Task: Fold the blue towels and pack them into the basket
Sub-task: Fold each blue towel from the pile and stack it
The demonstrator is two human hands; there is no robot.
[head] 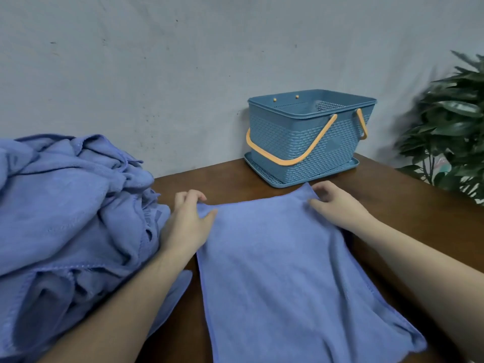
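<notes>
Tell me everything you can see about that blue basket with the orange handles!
The basket is blue, looks like plastic moulded in a woven pattern, with a rectangular open top and small holes in its inner walls. Two orange handles hang folded down against its sides. It stands upright on a matching perforated blue tray, at the far edge of the brown table by the wall. No towel shows inside. Neither hand touches it.

Domestic or laundry-type room, exact kind not determinable.
Brown wooden table (408,205) set against a scuffed grey wall (183,74); leafy potted plant (450,121) at right; heap of blue towels (65,205); plastic basket (309,137).
</notes>
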